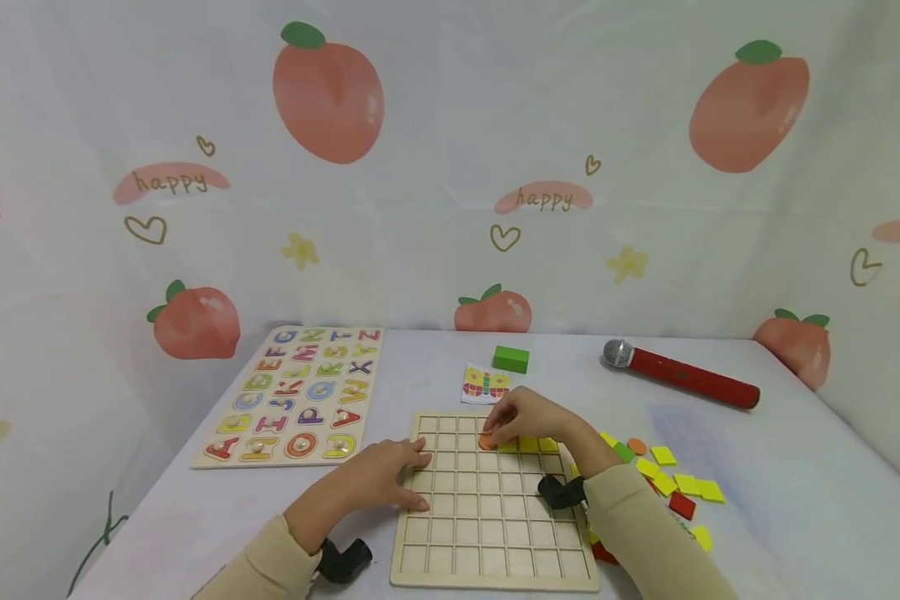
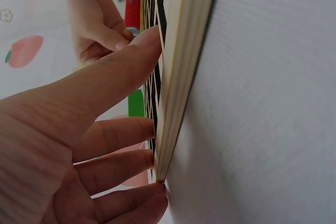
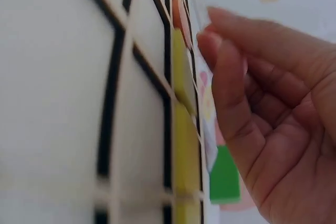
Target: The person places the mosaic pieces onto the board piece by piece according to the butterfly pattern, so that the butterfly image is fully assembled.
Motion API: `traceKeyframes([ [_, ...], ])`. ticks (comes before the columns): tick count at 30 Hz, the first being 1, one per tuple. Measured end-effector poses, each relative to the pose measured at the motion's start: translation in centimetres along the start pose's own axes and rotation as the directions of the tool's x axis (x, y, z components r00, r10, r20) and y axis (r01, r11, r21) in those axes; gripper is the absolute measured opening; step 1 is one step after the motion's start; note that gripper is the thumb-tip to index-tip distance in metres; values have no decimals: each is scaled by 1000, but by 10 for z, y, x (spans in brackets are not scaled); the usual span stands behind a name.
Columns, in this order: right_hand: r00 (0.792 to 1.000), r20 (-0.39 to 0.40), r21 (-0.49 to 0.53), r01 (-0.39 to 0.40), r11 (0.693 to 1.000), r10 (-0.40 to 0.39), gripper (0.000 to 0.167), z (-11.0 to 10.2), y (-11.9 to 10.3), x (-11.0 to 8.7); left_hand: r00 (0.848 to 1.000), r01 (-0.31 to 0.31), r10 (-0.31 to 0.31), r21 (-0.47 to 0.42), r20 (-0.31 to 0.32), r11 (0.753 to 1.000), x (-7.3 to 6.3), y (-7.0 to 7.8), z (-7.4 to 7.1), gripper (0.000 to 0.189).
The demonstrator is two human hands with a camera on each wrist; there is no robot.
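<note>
A wooden grid board [image 1: 456,529] lies in front of me. Yellow square tiles [image 1: 528,445] sit in a row of cells near its far edge. Left of them lies an orange round piece [image 1: 486,442], which also shows in the right wrist view among the cells. My right hand [image 1: 528,414] is just above this piece, fingers loosely bent; in the right wrist view the fingertips [image 3: 207,43] are a little apart from it and hold nothing visible. With spread fingers, my left hand [image 1: 381,477] rests on the board's left edge, thumb on top [image 2: 147,38].
Beyond the board lie a butterfly pattern card [image 1: 485,384] and a green block [image 1: 512,359]. An alphabet puzzle board [image 1: 292,396] is at the left. Loose yellow, red, green and orange pieces [image 1: 663,483] are scattered at the right, below a red microphone [image 1: 682,375].
</note>
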State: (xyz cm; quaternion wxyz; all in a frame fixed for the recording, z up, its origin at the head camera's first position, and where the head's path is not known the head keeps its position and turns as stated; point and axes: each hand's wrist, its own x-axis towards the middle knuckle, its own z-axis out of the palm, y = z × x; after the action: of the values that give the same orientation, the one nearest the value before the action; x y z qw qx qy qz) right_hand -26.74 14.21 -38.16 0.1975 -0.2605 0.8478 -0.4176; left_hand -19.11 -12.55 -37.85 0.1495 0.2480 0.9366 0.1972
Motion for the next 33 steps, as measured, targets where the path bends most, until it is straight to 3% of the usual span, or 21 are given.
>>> traceKeyframes([
  [7,990,-63,29,-121,992,123,22,-20,3,-26,1000,-25,25,-8,-14,1000,-1,-1,-1,64],
  [18,959,-195,105,-186,977,203,33,-48,25,-75,999,-42,42,-11,-22,999,-2,-3,-3,63],
  [21,940,-242,133,-214,968,241,36,-53,35,-86,998,-49,49,0,-25,999,-1,-4,-2,63],
  [28,858,-326,152,-366,918,396,38,-56,58,-103,998,-58,59,18,-20,998,1,-5,0,64],
  [33,854,-328,113,-389,914,404,36,-59,71,-112,998,-62,62,16,-21,998,1,-6,2,64],
])
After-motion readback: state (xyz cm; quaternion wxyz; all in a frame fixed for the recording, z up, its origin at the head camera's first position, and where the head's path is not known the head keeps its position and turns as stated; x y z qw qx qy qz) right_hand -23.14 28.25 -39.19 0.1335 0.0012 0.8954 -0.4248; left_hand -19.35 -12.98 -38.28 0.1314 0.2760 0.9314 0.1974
